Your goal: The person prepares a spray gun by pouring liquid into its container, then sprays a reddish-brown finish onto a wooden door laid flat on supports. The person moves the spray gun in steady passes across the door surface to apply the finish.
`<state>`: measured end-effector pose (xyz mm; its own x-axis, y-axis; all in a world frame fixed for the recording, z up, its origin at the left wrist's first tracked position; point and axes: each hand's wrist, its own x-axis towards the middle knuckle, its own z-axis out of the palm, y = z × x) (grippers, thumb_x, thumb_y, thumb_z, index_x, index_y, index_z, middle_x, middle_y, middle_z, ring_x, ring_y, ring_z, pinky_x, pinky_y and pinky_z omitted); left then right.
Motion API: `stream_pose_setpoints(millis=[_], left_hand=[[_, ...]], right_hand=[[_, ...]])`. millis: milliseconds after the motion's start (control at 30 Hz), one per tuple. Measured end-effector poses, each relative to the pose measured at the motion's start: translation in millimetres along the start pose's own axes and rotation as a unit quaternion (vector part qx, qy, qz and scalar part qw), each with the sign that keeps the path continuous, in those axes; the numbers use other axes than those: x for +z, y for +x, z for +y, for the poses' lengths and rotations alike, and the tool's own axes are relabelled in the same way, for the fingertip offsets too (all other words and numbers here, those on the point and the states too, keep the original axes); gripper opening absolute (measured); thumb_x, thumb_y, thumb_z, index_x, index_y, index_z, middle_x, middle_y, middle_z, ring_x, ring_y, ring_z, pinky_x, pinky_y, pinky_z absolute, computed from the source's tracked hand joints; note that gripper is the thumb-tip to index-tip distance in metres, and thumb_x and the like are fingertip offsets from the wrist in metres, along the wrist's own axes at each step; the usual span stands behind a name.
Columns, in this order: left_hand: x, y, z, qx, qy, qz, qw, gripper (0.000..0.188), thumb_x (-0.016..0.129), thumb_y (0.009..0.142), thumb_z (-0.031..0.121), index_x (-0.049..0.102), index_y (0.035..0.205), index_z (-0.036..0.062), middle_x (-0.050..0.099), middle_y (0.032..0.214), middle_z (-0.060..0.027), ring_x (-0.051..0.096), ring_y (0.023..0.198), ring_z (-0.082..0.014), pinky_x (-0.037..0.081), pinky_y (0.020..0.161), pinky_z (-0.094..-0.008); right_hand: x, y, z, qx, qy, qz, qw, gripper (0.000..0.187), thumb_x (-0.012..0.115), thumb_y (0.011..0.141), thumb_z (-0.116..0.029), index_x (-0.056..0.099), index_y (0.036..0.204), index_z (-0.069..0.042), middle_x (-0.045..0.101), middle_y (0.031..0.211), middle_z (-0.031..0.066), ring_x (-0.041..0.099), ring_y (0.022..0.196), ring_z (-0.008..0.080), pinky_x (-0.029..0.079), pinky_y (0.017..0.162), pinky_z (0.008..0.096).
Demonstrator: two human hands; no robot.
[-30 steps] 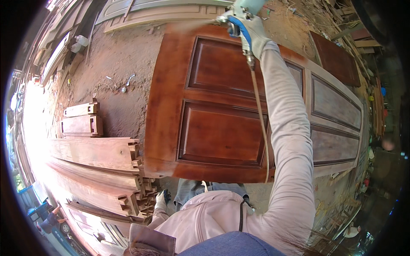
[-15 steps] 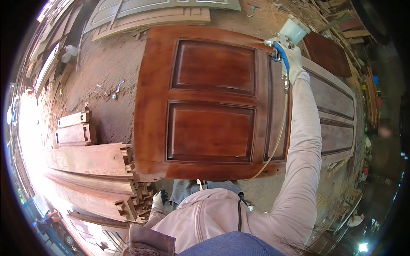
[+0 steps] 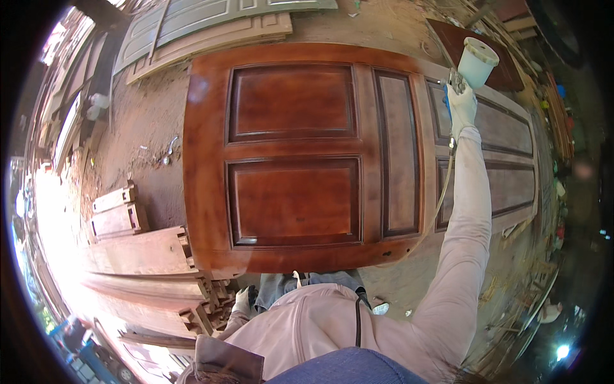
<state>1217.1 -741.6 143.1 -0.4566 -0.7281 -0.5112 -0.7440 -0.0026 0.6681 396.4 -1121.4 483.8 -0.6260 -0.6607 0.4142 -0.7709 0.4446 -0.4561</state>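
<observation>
1. Right hand (image 3: 463, 107): pale-gloved, upper right of the frame, wrapped around the handle of a spray gun (image 3: 455, 82). Finger position on the trigger cannot be made out.
2. Spray gun: held over the paler right-hand part of the door, near its upper edge. A whitish cup (image 3: 478, 64) sits on it, tilted to the right; a thin hose (image 3: 440, 200) drops from the handle toward the door's lower edge.
3. Panelled wooden door (image 3: 369, 153): lies flat across the centre of the frame. Left part glossy red-brown; right part paler and greyish. The narrow upright panel (image 3: 400, 153) at mid-door shows a dull, lighter face within dark mouldings.
4. Left hand (image 3: 242, 301): gloved, lower left of centre, beside the notched ends of stacked timber (image 3: 137, 253). Fingers partly hidden; cannot tell whether they are spread or closed.
5. Change noted: one second ago the gun was at top centre, with mist blowing left over the door's upper edge; half a second ago it was over the middle. It is now farther right. The door sits farther left in the frame, and the narrow panel, previously covered in part by the arm, is fully exposed.
</observation>
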Motion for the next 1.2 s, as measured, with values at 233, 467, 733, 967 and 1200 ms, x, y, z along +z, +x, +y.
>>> stream_pose_setpoints(millis=[233,467,733,967,1200], left_hand=[[6.8,10.2,-7.9,-0.291,-0.509,0.057,0.808,0.025,0.05,0.096,0.027,0.067,0.107,0.0122,0.07,0.093,-0.007,0.066,0.077,-0.0249,0.05,0.06,-0.0393],[-12.0,-21.5,-19.2,-0.335,-0.711,0.078,0.613,0.025,0.057,0.094,0.031,0.067,0.108,0.0126,0.071,0.09,-0.0062,0.066,0.071,-0.0221,0.05,0.058,-0.0362],[-16.7,-40.0,-34.7,-0.46,-0.618,0.149,0.62,0.022,0.057,0.094,0.03,0.065,0.105,0.013,0.068,0.086,-0.0052,0.064,0.069,-0.0223,0.048,0.055,-0.0377],[-45.1,-28.8,-63.1,-0.392,-0.68,0.126,0.607,0.017,0.056,0.094,0.025,0.065,0.103,0.014,0.062,0.077,-0.0023,0.059,0.06,-0.0202,0.046,0.05,-0.0348],[-52.5,-32.1,-64.1,-0.453,-0.601,0.139,0.644,0.023,0.061,0.092,0.03,0.064,0.109,0.0151,0.066,0.085,-0.003,0.063,0.067,-0.0216,0.05,0.054,-0.0368]], right_hand=[[19.1,-53.2,-177.8,0.053,0.362,-0.229,0.902,0.037,0.075,0.086,-0.021,0.064,0.112,0.003,0.068,0.089,0.0071,0.065,0.067,0.012,0.053,0.054,0.0238],[76.2,-91.6,-315.8,0.054,0.518,-0.337,0.784,0.028,0.073,0.086,-0.016,0.066,0.11,-0.002,0.068,0.083,0.0064,0.065,0.06,0.0127,0.052,0.052,0.0254],[121.9,-126.8,-429.5,-0.006,0.42,-0.326,0.847,0.025,0.073,0.086,-0.016,0.068,0.105,-0.001,0.068,0.081,0.0071,0.063,0.058,0.0123,0.052,0.052,0.025],[133.6,-129.8,-434.4,0.052,0.531,-0.355,0.767,0.026,0.073,0.086,-0.012,0.066,0.107,0.002,0.068,0.082,0.0083,0.066,0.06,0.0159,0.057,0.053,0.0277],[61.5,-103.3,-299.8,0.082,0.418,-0.222,0.877,0.02,0.074,0.086,-0.015,0.069,0.102,-0.003,0.067,0.08,0.0019,0.062,0.061,0.0092,0.052,0.052,0.0245]])
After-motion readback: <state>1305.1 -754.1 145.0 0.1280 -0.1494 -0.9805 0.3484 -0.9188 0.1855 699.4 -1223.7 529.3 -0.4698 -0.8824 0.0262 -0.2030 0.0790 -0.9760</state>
